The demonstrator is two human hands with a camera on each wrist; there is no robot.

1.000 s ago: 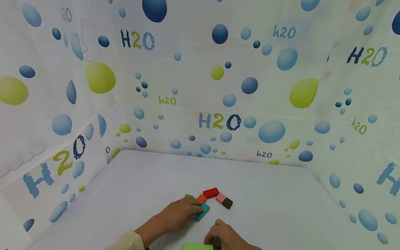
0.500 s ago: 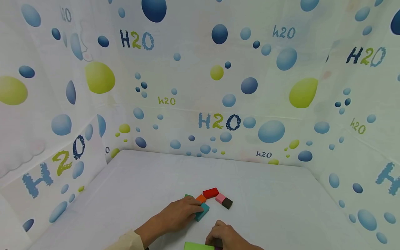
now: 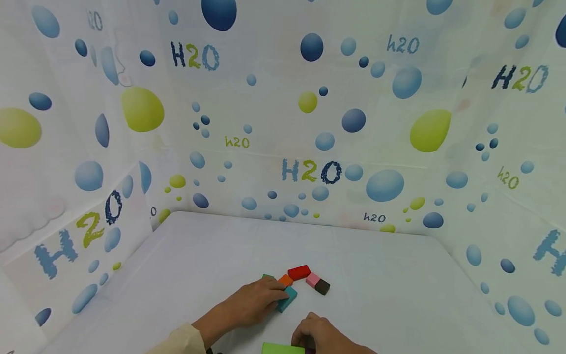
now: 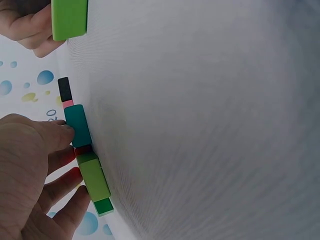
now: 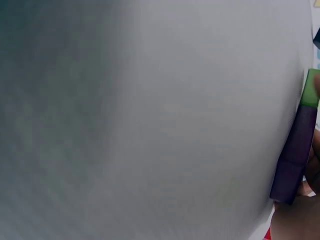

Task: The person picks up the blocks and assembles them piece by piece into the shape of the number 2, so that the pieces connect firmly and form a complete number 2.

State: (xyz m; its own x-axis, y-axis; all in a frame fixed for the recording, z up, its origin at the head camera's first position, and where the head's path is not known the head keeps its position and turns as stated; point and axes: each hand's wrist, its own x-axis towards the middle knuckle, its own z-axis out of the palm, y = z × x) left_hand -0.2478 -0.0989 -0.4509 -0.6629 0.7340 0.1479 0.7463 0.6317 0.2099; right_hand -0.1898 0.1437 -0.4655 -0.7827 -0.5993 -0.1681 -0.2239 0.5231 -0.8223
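In the head view my left hand (image 3: pixel 254 302) reaches over several coloured blocks, its fingertips at a teal block (image 3: pixel 287 299). The left wrist view shows thumb and index finger touching the teal block (image 4: pixel 78 126) along one side, the other fingers spread beside a light green block (image 4: pixel 95 179) and a darker green block (image 4: pixel 104 206). At the near edge my right hand (image 3: pixel 319 334) curls its fingers around a dark purple block (image 5: pixel 294 155). End to end with it lies a lime green block (image 3: pixel 282 348), partly cut off by the frame.
Beyond the left hand, a red block (image 3: pixel 299 272), an orange block (image 3: pixel 286 280), a pink block (image 3: pixel 312 279) and a dark brown block (image 3: pixel 323 286) form a rough arc on the white table (image 3: pixel 376 275). A patterned curtain (image 3: pixel 265 98) encloses the back and sides.
My right hand and the lime green block have shifted slightly to the right, and less of the dark block shows beneath the fingers. My left hand stays in place on the teal block.
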